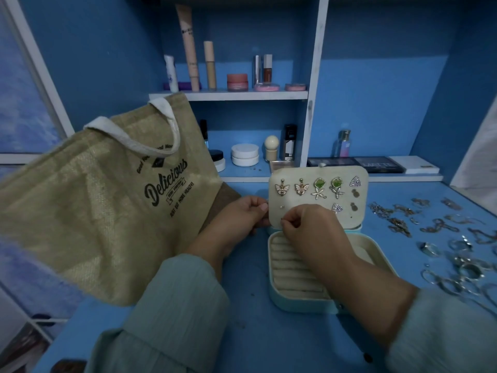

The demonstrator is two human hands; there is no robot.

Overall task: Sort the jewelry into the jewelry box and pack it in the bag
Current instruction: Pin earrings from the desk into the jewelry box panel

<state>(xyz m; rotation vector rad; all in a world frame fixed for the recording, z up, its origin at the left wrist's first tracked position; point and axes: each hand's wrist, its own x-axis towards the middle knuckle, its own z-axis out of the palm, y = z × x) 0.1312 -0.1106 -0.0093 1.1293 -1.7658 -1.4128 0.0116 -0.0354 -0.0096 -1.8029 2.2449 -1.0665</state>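
With our left hand (248, 211) gripping the box's (301, 298) earring panel (318, 196) and our right hand (312, 224) pinching a tiny stud against it, a slip could drop it among the ring rolls.

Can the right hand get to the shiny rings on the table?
Probably yes. The rings lie in the open just right of the jewelry box, nothing covering them. But the right hand is busy pinching something at the earring panel.

Pale grey-green ribbed sleeves (172, 313) — loose, long; dark button at right cuff
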